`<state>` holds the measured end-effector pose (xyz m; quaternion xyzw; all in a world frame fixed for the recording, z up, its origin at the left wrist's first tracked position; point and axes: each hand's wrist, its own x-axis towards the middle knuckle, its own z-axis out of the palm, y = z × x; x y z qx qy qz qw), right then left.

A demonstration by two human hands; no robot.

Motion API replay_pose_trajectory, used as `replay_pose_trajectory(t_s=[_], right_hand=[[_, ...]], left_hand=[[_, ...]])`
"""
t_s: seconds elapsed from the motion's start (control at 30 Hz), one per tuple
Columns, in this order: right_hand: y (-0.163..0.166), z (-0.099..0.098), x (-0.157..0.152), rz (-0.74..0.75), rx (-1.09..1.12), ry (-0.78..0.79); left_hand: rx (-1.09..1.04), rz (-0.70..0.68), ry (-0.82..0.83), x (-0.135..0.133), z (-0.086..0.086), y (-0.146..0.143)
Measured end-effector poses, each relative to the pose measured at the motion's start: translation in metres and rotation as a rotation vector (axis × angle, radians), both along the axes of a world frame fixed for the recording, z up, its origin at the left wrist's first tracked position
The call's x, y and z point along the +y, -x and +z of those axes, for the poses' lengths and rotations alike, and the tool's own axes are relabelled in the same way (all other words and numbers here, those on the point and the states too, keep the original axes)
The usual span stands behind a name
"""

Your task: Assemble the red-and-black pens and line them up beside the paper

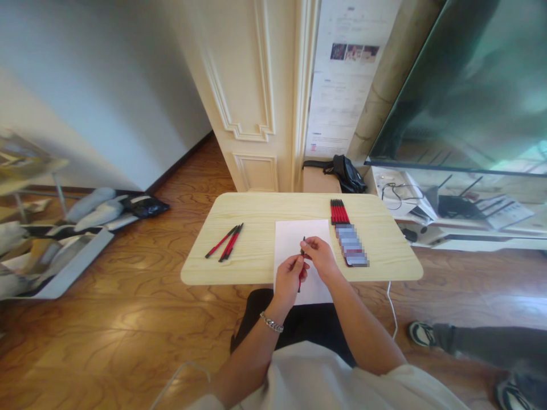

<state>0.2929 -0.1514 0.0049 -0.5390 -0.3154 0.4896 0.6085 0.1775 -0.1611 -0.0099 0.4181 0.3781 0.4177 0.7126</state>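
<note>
My left hand (291, 275) is closed around the red barrel of a pen (299, 283), whose lower end pokes out beneath the fingers. At the pen's dark upper end, my right hand (318, 254) pinches with thumb and fingers. Both hands are close together over a white sheet of paper (284, 233). Several red pens with black ends (225, 242) lie loosely on the table to the left. On the right, more red pens (339, 212) are lined up side by side, touching or nearly touching a phone-shaped item (351, 245) whose face is blurred out.
The pale wooden table (252, 208) has rounded corners. A black bag (346, 173) rests on a box behind it. A white cable (391, 310) hangs at the right, near another person's shoe (421, 333). A low white stand with cables and a large screen (470, 102) stands at right.
</note>
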Motion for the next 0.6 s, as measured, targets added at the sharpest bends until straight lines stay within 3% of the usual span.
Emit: replay_pose_trajectory(t_s=[0.47, 0.6], right_hand=[[-0.0003, 0.0023, -0.0008, 0.115, -0.008, 0.016], [-0.0017, 0.0015, -0.0011, 0.063, -0.086, 0.026]], left_hand=[[-0.031, 0.014, -0.006, 0.0017, -0.0007, 0.0015], [-0.017, 0.017, -0.028, 0.0025, -0.0013, 0.0016]])
